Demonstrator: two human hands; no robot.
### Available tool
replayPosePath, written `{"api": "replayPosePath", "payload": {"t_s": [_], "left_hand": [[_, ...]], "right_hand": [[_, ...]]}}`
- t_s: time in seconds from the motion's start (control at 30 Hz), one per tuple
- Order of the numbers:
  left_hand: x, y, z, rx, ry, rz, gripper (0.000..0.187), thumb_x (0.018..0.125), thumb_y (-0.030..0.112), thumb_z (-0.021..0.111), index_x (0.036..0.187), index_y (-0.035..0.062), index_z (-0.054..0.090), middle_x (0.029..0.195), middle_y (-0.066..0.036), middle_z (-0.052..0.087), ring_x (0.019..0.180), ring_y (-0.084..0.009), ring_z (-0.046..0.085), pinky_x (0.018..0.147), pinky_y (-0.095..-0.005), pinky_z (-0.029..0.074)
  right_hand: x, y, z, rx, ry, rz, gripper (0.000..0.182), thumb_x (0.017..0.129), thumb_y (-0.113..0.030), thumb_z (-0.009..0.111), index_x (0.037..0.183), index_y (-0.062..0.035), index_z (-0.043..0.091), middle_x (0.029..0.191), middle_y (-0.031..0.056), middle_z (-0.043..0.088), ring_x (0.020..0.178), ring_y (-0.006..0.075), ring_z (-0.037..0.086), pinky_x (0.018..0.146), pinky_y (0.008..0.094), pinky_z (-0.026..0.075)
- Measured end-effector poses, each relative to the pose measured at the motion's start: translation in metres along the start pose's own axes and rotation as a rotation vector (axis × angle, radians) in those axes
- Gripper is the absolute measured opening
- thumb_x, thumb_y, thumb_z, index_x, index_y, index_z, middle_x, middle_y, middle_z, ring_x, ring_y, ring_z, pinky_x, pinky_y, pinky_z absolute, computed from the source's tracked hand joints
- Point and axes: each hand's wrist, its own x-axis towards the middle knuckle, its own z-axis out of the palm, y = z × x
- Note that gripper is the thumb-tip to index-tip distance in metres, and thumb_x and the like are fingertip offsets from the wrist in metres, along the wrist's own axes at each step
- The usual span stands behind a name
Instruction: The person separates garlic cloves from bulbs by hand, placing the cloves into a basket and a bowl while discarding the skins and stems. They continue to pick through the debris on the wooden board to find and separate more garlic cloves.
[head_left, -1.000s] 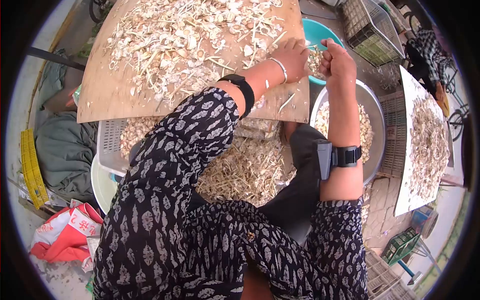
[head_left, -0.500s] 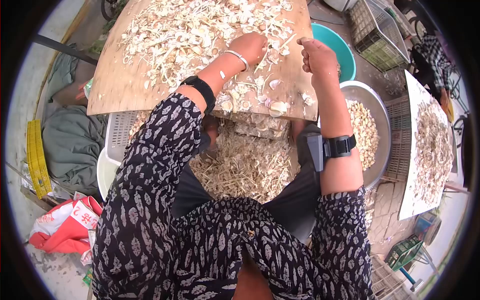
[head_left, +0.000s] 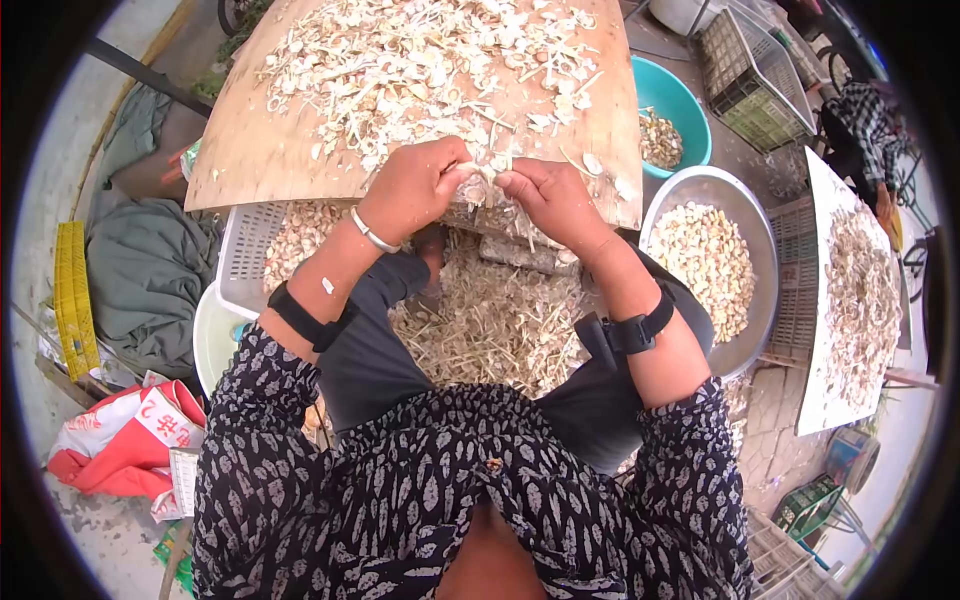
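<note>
At the front edge of the wooden board [head_left: 240, 150], my hands meet over a garlic bulb [head_left: 474, 190] with pale, papery skin. My left hand [head_left: 415, 190] is closed on its left side, thumb and fingers pinched. From the right, my right hand [head_left: 555, 200] pinches at the top of the same bulb, thumb toward the left hand. Fingers cover part of the bulb. Behind them, garlic skins and dry stem pieces [head_left: 400, 75] are spread over the board.
Under the board's left front is a white basket of garlic cloves [head_left: 290, 245]. At right stand a metal basin [head_left: 770, 270] of peeled cloves and a teal basin [head_left: 700, 120]. Stem scraps [head_left: 500, 320] cover the ground between my legs. A person's checked sleeve [head_left: 870, 120] shows far right.
My left hand has drawn back toward me from the skins on the board. My right hand has moved left from the board's right edge, and both now hold the garlic bulb.
</note>
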Motion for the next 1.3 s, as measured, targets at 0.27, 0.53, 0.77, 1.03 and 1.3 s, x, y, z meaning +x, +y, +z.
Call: {"api": "replayPosePath", "payload": {"t_s": [0.27, 0.53, 0.77, 1.03, 1.3], "left_hand": [[0.051, 0.022, 0.002, -0.377, -0.008, -0.234, 0.025, 0.085, 0.018, 0.065, 0.105, 0.0030, 0.064, 0.073, -0.003, 0.064, 0.064, -0.0099, 0.059, 0.061, -0.0261, 0.049], [0.118, -0.028, 0.082, 0.277, -0.155, 0.212, 0.015, 0.076, 0.009, 0.061, 0.089, 0.0035, 0.063, 0.084, -0.015, 0.062, 0.077, -0.0344, 0.060, 0.067, -0.0404, 0.049], [0.108, -0.009, 0.052, 0.092, 0.005, 0.034, 0.015, 0.075, 0.010, 0.060, 0.087, 0.0052, 0.066, 0.072, -0.008, 0.063, 0.065, -0.0203, 0.061, 0.060, -0.0311, 0.049], [0.167, -0.045, 0.071, -0.003, 0.110, -0.096, 0.021, 0.076, 0.020, 0.061, 0.089, 0.0046, 0.069, 0.074, -0.011, 0.066, 0.066, -0.0210, 0.062, 0.065, -0.0316, 0.049], [0.189, -0.049, 0.098, 0.232, -0.096, 0.004, 0.007, 0.075, 0.011, 0.060, 0.078, 0.0093, 0.066, 0.089, -0.012, 0.064, 0.085, -0.0303, 0.062, 0.075, -0.0410, 0.049]], "right_hand": [[0.005, 0.023, -0.037, 1.081, 0.001, 0.736, 0.046, 0.092, -0.043, 0.052, 0.114, -0.0028, 0.055, 0.068, 0.0016, 0.050, 0.054, 0.0127, 0.043, 0.049, 0.0255, 0.039], [0.024, 0.052, -0.038, 1.573, 0.346, 0.743, 0.016, 0.095, -0.021, 0.052, 0.090, -0.0060, 0.051, 0.066, -0.0024, 0.041, 0.052, 0.0072, 0.033, 0.041, 0.0197, 0.027], [0.029, 0.062, -0.035, 1.479, 0.516, 0.824, 0.027, 0.097, -0.031, 0.047, 0.093, -0.0049, 0.052, 0.069, 0.0013, 0.049, 0.053, 0.0094, 0.042, 0.041, 0.0185, 0.030], [0.040, 0.058, -0.043, 1.621, 0.465, 0.767, 0.028, 0.096, -0.031, 0.049, 0.101, -0.0033, 0.053, 0.077, 0.0052, 0.054, 0.054, 0.0120, 0.046, 0.041, 0.0207, 0.034], [0.053, 0.075, -0.068, 1.046, 0.546, 0.750, 0.016, 0.090, -0.015, 0.056, 0.098, -0.0029, 0.061, 0.067, -0.0002, 0.048, 0.052, 0.0066, 0.039, 0.040, 0.0206, 0.028]]}}
